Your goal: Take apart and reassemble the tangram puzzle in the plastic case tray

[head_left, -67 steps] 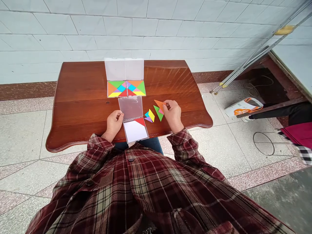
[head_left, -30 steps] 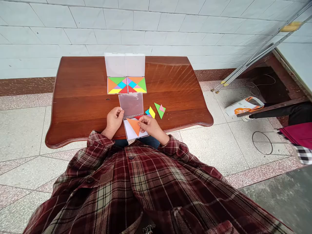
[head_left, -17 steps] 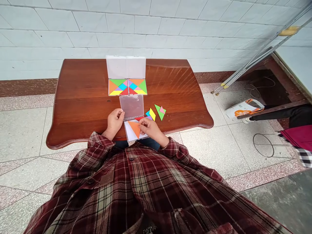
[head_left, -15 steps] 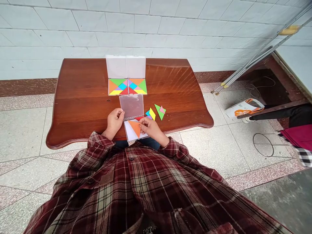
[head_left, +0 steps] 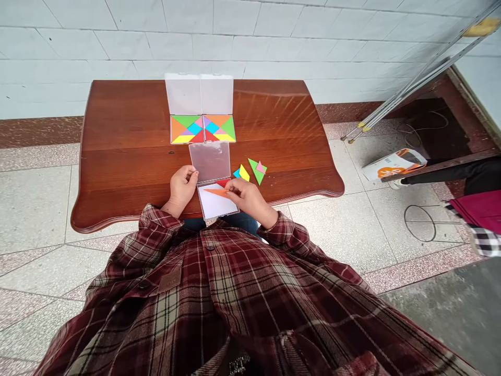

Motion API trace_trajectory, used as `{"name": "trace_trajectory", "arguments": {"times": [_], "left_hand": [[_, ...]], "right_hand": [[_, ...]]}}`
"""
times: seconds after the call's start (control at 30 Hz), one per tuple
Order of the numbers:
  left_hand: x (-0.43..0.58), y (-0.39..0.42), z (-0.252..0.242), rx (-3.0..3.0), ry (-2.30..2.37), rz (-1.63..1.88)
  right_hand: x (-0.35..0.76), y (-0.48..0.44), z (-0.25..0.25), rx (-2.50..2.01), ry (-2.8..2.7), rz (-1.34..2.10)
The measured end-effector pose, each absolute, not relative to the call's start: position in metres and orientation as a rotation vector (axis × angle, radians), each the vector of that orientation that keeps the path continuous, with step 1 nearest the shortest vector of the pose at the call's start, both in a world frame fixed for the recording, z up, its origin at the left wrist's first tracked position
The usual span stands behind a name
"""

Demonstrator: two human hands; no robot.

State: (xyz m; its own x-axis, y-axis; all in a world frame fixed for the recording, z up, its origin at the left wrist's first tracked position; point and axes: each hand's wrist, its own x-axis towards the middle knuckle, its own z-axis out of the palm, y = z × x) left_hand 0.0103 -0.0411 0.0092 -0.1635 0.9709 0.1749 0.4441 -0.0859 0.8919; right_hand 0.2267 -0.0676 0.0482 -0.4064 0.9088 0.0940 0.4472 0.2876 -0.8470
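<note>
An opened tangram case (head_left: pixel 217 208) with a white inside lies at the table's front edge, its clear lid (head_left: pixel 210 163) tipped back. My left hand (head_left: pixel 182 187) is closed, pinching the lid's left edge between thumb and fingers. Over the case, my right hand (head_left: pixel 247 198) grips an orange triangle (head_left: pixel 216 192), tilted so it looks narrow. Part of a red triangle (head_left: pixel 224 183) shows at the case's back edge, partly hidden by my right fingers. Right of the lid lie a yellow parallelogram (head_left: pixel 244 173) and a blue piece (head_left: pixel 236 173). Farther right, a pink triangle (head_left: pixel 260 166) rests on a green triangle (head_left: pixel 254 169).
Behind the lid, two filled tangram cases (head_left: pixel 187 129) stand side by side with raised lids (head_left: pixel 217 95). The brown wooden table (head_left: pixel 129 156) backs toward a tiled wall. Crutches (head_left: pixel 395 96) lean at the right, near a white-and-orange container (head_left: pixel 395 164) on the floor.
My right hand has turned the orange triangle from nearly face-on to a steep tilt, showing more of the white inside. My left hand stays at the lid. The view has shifted slightly.
</note>
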Motion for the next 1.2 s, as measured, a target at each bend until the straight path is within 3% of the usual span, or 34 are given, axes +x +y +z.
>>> {"name": "trace_trajectory", "arguments": {"times": [0.33,0.8,1.2], "left_hand": [[0.011,-0.040,0.008,1.557,1.647,1.204],[0.011,-0.039,0.007,1.593,1.656,1.203],[0.012,-0.039,0.007,1.584,1.651,1.211]], "right_hand": [[0.237,-0.080,0.060,-1.079,-2.294,0.861],[0.224,-0.030,0.049,-0.924,-2.491,1.351],[0.220,-0.042,0.054,-1.108,-2.744,1.099]]}}
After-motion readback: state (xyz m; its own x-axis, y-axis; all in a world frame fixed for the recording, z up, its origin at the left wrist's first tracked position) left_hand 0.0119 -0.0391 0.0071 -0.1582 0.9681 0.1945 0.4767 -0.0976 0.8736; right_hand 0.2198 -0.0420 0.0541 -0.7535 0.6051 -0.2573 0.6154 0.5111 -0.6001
